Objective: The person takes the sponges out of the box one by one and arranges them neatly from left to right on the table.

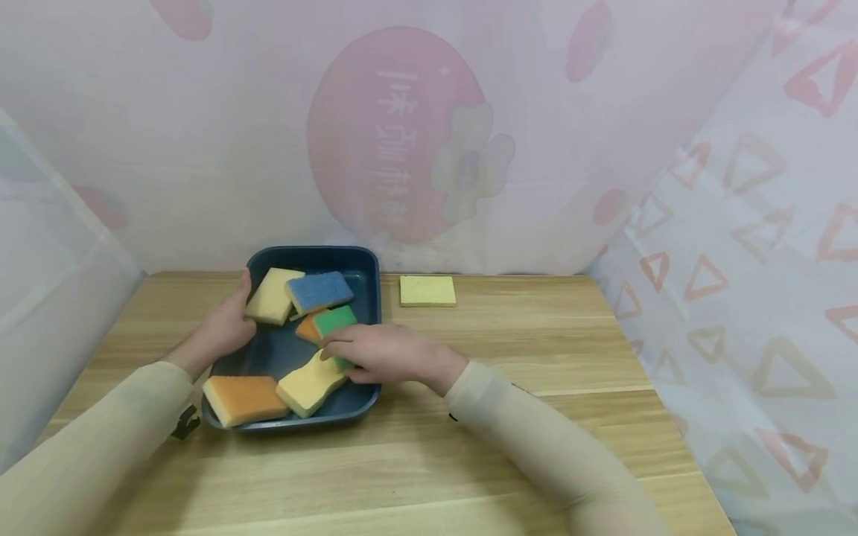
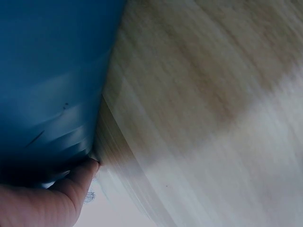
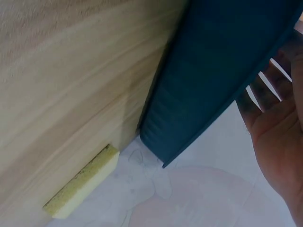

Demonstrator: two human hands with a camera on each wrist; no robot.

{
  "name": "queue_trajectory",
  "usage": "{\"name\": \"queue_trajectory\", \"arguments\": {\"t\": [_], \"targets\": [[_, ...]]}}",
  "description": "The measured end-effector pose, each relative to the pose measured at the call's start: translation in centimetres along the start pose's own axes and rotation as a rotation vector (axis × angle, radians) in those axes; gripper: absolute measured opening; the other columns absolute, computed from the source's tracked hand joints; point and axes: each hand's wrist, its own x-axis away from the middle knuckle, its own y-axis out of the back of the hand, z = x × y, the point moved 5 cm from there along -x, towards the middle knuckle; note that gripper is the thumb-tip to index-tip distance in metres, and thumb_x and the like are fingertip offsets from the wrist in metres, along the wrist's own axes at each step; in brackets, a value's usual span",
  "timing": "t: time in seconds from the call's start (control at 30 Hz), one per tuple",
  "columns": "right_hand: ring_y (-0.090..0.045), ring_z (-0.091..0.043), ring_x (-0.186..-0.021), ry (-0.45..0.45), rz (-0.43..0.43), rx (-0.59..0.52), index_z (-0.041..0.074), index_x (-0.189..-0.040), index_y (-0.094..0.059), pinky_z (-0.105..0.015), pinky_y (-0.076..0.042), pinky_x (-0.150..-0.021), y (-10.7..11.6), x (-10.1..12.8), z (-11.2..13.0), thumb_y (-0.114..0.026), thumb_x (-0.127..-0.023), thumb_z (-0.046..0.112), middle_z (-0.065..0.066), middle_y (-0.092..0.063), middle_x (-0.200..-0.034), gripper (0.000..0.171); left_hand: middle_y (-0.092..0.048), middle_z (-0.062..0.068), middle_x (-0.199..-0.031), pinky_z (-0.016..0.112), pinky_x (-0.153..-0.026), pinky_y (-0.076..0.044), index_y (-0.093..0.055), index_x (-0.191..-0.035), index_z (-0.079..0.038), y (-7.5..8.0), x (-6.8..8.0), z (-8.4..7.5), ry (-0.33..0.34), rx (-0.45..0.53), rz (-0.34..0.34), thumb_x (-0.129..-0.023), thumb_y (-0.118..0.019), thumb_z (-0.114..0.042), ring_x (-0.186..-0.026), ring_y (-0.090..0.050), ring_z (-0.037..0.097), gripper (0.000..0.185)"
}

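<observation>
A dark blue tray (image 1: 264, 357) with raised sides holds several sponges. My left hand (image 1: 224, 324) grips its left rim; in the left wrist view a finger (image 2: 78, 184) lies against the outer wall. Reaching over the right rim, my right hand (image 1: 382, 353) holds a green-faced sponge (image 1: 335, 320), its fingers partly covering it. Just below those fingertips lies a yellow sponge (image 1: 310, 383). An orange-faced piece (image 1: 308, 327) peeks out beside the green one. Farther back are a blue-faced sponge (image 1: 320, 291) and a pale yellow sponge (image 1: 273, 296). An orange-faced sponge (image 1: 246, 397) leans on the near left corner.
Outside the tray, a flat yellow sponge (image 1: 427, 291) lies by the back edge of the wooden table (image 1: 523, 320). Printed sheets (image 1: 550, 149) stand behind and at both sides. A small black object (image 1: 186, 422) shows under the left sleeve.
</observation>
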Motion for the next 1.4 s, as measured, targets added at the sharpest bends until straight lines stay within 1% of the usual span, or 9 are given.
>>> {"name": "queue_trajectory", "arguments": {"t": [0.13, 0.3, 0.5, 0.67, 0.83, 0.9, 1.07, 1.23, 1.4], "targets": [[-0.060, -0.016, -0.162, 0.040, 0.025, -0.024, 0.016, -0.166, -0.064, -0.025, -0.047, -0.133, -0.8, -0.7, 0.7, -0.073, -0.116, 0.020, 0.000, -0.064, -0.174, 0.050, -0.010, 0.056, -0.179, 0.043, -0.073, -0.046, 0.025, -0.178, 0.007, 0.1, 0.0, -0.1, 0.003, 0.004, -0.002, -0.099, -0.051, 0.008, -0.094, -0.057, 0.047, 0.110], [-0.056, -0.016, -0.166, 0.075, 0.066, -0.033, 0.014, -0.172, -0.058, -0.023, -0.038, -0.139, -1.2, -1.5, 1.5, -0.080, -0.113, 0.024, -0.001, -0.059, -0.179, 0.063, -0.008, 0.055, -0.180, 0.042, -0.073, -0.046, 0.026, -0.179, 0.005, 0.1, 0.1, -0.3, 0.013, 0.008, 0.001, -0.100, -0.050, 0.007, -0.089, -0.055, 0.042, 0.110], [-0.050, -0.018, -0.171, 0.099, 0.095, -0.016, 0.013, -0.177, -0.052, -0.025, -0.036, -0.141, -1.4, -2.5, 2.3, -0.080, -0.113, 0.025, -0.002, -0.054, -0.184, 0.071, -0.006, 0.055, -0.180, 0.042, -0.070, -0.045, 0.026, -0.179, 0.005, 0.1, 0.2, -0.6, 0.007, 0.024, 0.007, -0.100, -0.049, 0.007, -0.082, -0.052, 0.038, 0.109], [-0.047, -0.018, -0.174, 0.094, 0.118, 0.018, 0.013, -0.181, -0.045, -0.026, -0.035, -0.142, -1.6, -3.0, 2.7, -0.082, -0.112, 0.024, -0.002, -0.050, -0.187, 0.079, -0.006, 0.054, -0.181, 0.045, -0.074, -0.048, 0.026, -0.179, 0.005, 0.0, 0.0, -0.6, 0.002, 0.023, 0.008, -0.101, -0.050, 0.007, -0.089, -0.055, 0.043, 0.108], [-0.049, -0.017, -0.173, 0.079, 0.128, 0.056, 0.012, -0.182, -0.043, -0.026, -0.037, -0.141, -1.9, -3.5, 3.0, -0.082, -0.112, 0.026, -0.002, -0.050, -0.187, 0.081, -0.006, 0.053, -0.181, 0.057, -0.092, -0.052, 0.026, -0.178, 0.006, 0.1, 0.0, -0.7, 0.008, 0.013, 0.007, -0.100, -0.050, 0.006, -0.112, -0.058, 0.055, 0.109], [-0.051, -0.016, -0.171, 0.074, 0.127, 0.063, 0.013, -0.182, -0.043, -0.026, -0.039, -0.140, -2.0, -3.7, 3.1, -0.081, -0.113, 0.028, -0.001, -0.053, -0.186, 0.080, -0.006, 0.053, -0.181, 0.059, -0.093, -0.051, 0.026, -0.178, 0.006, 0.1, 0.1, -0.8, 0.007, 0.018, 0.008, -0.100, -0.049, 0.007, -0.115, -0.057, 0.057, 0.109], [-0.056, -0.014, -0.166, 0.071, 0.108, 0.031, 0.014, -0.180, -0.046, -0.023, -0.042, -0.137, -2.1, -3.9, 3.0, -0.078, -0.114, 0.031, 0.001, -0.058, -0.180, 0.075, -0.007, 0.054, -0.181, 0.057, -0.091, -0.052, 0.027, -0.178, 0.006, 0.1, 0.1, -0.8, 0.005, 0.012, 0.015, -0.100, -0.049, 0.006, -0.109, -0.058, 0.055, 0.108], [-0.056, -0.015, -0.165, 0.076, 0.094, -0.031, 0.011, -0.180, -0.045, -0.021, -0.041, -0.135, -1.8, -3.9, 2.8, -0.077, -0.115, 0.033, -0.001, -0.058, -0.179, 0.076, -0.007, 0.054, -0.181, 0.066, -0.104, -0.050, 0.027, -0.177, 0.007, 0.1, 0.1, -0.8, 0.007, 0.004, 0.011, -0.099, -0.049, 0.007, -0.133, -0.052, 0.063, 0.109], [-0.057, -0.014, -0.162, 0.074, 0.084, -0.097, 0.008, -0.180, -0.043, -0.018, -0.038, -0.135, -1.1, -3.8, 2.7, -0.077, -0.115, 0.035, -0.003, -0.058, -0.179, 0.078, -0.009, 0.055, -0.180, 0.062, -0.096, -0.052, 0.026, -0.178, 0.007, 0.0, 0.0, -0.6, 0.004, 0.001, 0.004, -0.099, -0.050, 0.007, -0.120, -0.057, 0.060, 0.109]]}}
